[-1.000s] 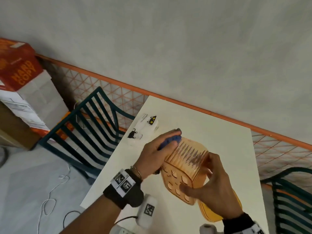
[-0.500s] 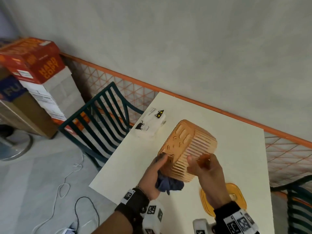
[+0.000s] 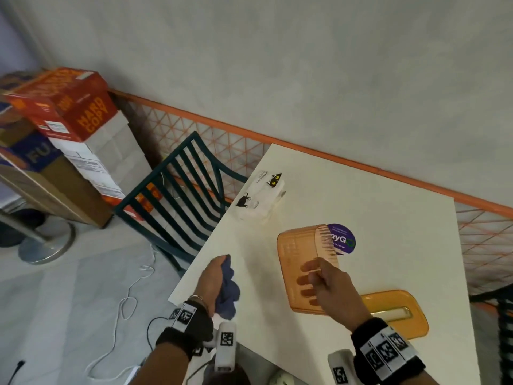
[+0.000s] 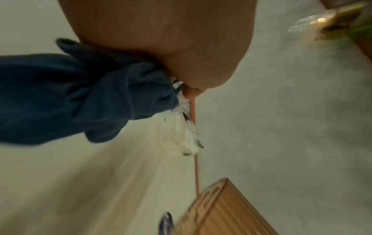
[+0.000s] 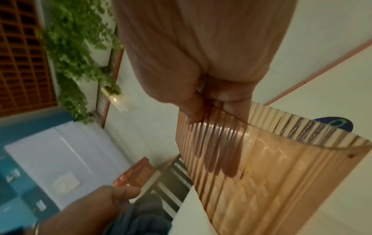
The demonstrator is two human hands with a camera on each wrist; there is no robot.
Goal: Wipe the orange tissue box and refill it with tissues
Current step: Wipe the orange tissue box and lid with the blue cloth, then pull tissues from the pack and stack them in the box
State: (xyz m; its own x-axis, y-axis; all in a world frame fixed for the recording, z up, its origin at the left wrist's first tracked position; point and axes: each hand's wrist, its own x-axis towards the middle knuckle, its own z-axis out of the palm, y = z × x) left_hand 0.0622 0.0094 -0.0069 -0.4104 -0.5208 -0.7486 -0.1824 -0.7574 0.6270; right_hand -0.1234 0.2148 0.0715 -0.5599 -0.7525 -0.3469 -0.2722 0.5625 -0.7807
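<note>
**One tissue box in the right hand, one cloth in the left**

The right hand (image 3: 330, 287) grips the orange tissue box (image 3: 298, 254) by its ribbed wall: the fingers (image 5: 219, 160) reach inside and show through the translucent plastic, with the thumb outside over the rim. The box is open, without its lid, on the white surface (image 3: 388, 218), about at its middle, with its perforated base turned toward the left hand. Whether it rests flat or is held slightly tilted cannot be told.

The left hand (image 3: 212, 283) sits at the near left edge of the surface, its fingers curled around one bunched dark blue cloth (image 3: 227, 295), apart from the box.

One orange lid (image 3: 394, 315) with a slot lies flat near the right wrist, just behind the box. One white pack of tissues (image 3: 261, 198) printed with two black cats lies near the far left edge. One round purple sticker (image 3: 342, 238) shows just past the box's far end.

Beside the surface stands one dark green slatted chair (image 3: 183, 195), and cardboard boxes (image 3: 69, 129) are stacked on the floor by the wall.
</note>
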